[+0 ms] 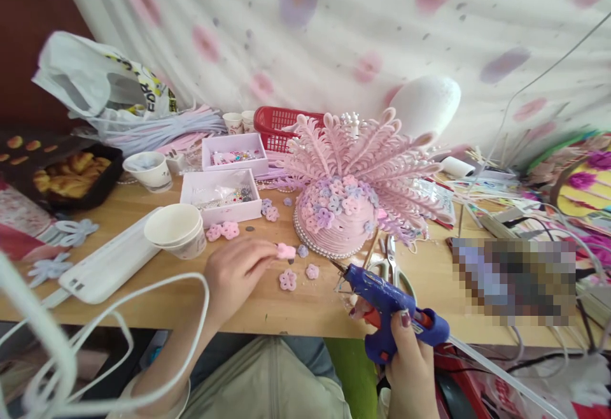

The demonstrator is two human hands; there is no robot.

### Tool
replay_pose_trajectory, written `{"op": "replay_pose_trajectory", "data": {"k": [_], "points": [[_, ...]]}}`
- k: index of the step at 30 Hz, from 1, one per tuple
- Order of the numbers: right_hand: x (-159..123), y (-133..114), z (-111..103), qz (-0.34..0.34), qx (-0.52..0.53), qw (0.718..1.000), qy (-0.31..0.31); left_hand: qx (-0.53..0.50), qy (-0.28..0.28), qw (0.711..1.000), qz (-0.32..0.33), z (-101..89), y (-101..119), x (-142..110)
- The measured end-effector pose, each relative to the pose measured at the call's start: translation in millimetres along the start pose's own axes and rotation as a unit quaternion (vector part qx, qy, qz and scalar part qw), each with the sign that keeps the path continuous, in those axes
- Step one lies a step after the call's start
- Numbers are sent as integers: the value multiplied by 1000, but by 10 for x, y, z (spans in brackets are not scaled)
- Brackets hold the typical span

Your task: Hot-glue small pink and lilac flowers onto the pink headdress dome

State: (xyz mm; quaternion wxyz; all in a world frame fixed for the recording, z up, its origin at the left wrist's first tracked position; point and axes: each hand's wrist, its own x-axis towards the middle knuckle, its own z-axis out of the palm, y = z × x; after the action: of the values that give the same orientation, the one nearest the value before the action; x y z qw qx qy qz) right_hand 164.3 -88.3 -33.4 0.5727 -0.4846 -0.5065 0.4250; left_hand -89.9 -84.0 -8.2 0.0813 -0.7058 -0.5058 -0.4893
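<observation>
A small pink flower (286, 251) is pinched between the fingertips of my left hand (238, 272), just above the table. My right hand (405, 342) grips a blue hot glue gun (386, 298), its nozzle pointing left and up; a clear glue stick (501, 374) sticks out of its back. Beyond both hands stands a pink dome-shaped headpiece (334, 234), edged with pearl beads, dotted with pink and lilac flowers and topped by a fan of fuzzy pink plumes (358, 145). Loose flowers (287, 280) lie between my hands.
Scissors (391, 260) lie right of the headpiece. White boxes of beads (222, 199), paper cups (175, 231), a white power strip (112, 256) and a food tray (76, 177) are on the left. A red basket (272, 127) stands behind. A white cable (205, 298) loops across the near left.
</observation>
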Motion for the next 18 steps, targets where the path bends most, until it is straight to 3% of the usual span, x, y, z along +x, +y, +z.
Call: {"op": "replay_pose_trajectory", "data": {"k": [2, 8, 18], "points": [[-12, -5, -42, 18, 7, 1000, -17, -1, -6, 997, 74, -65, 92, -35], [-21, -96, -199, -4, 6, 995, -103, 16, -26, 990, 135, -200, 250, -55], [-43, -163, -127, -33, -41, 996, -68, 11, 3, 993, 118, -208, 385, 46]]}}
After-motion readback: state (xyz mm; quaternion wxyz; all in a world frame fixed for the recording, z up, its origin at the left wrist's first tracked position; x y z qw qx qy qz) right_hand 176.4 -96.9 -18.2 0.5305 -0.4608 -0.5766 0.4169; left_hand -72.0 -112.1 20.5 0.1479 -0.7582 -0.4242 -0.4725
